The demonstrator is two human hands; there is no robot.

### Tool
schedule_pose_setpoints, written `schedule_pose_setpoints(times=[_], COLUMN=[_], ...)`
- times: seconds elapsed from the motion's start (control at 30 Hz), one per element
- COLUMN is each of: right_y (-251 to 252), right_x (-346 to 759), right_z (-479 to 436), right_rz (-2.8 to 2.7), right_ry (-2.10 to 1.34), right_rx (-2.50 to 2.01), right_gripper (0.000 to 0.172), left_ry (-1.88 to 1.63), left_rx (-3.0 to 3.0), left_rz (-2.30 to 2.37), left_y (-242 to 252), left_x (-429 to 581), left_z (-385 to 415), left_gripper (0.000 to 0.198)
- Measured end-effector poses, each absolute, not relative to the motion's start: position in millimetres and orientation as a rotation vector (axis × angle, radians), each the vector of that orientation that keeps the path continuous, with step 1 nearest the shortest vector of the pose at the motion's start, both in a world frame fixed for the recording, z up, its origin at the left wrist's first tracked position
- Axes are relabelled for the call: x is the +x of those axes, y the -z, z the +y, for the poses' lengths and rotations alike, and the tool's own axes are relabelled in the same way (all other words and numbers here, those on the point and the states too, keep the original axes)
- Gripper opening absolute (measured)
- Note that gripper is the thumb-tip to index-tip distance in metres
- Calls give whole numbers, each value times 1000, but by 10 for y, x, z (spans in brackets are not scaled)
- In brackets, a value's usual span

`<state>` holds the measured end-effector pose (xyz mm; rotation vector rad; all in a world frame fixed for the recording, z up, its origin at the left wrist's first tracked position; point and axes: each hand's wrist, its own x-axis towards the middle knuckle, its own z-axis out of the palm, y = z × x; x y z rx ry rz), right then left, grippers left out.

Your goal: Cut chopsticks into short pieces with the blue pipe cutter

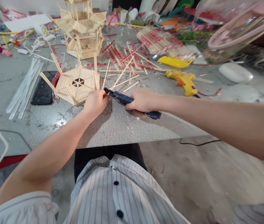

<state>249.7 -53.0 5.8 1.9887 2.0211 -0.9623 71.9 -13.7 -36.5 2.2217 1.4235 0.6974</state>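
My right hand is wrapped around a long, dark blue hand tool, plier-like in outline. The tool's head points left and reaches the fingertips of my left hand. That left hand is closed in a pinch, and whatever lies between its fingers is hidden. Just beyond it stands a six-sided base of wooden sticks, with upright sticks at its corners and a dark opening at its centre. Several loose wooden sticks lie on the table past the tool.
A tiered stick tower stands behind the base. Left lie a black phone and translucent glue sticks. On the right are a yellow glue gun, a yellow-handled cutter, packaged sticks and a white mouse-shaped object.
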Motion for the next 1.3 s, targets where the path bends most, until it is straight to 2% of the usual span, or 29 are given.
schedule_pose_setpoints(times=[0.3, 0.77, 0.87, 1.0, 1.07, 1.3], right_y=[-60, -224, -200, -114, -96, -146], right_x=[2464, 2346, 2321, 2345, 2349, 2269], right_z=[-533, -571, -623, -653, -642, -641], right_rz=[2026, 1853, 1843, 1857, 1822, 1703], right_ry=[871, 1011, 983, 946, 981, 1012], right_rx=[2008, 2003, 2156, 2219, 2249, 2399], right_gripper=[33, 29, 38, 71, 79, 75], left_ry=[-641, -570, -514, -486, -479, -481], left_rx=[2283, 2319, 2372, 2428, 2433, 2455], left_rz=[1439, 1505, 1521, 1522, 1541, 1553], left_y=[363, 332, 331, 322, 315, 314], left_x=[716, 703, 704, 704, 703, 704], left_z=[-130, -181, -189, -204, -211, -199], left_gripper=[21, 22, 25, 28, 28, 27])
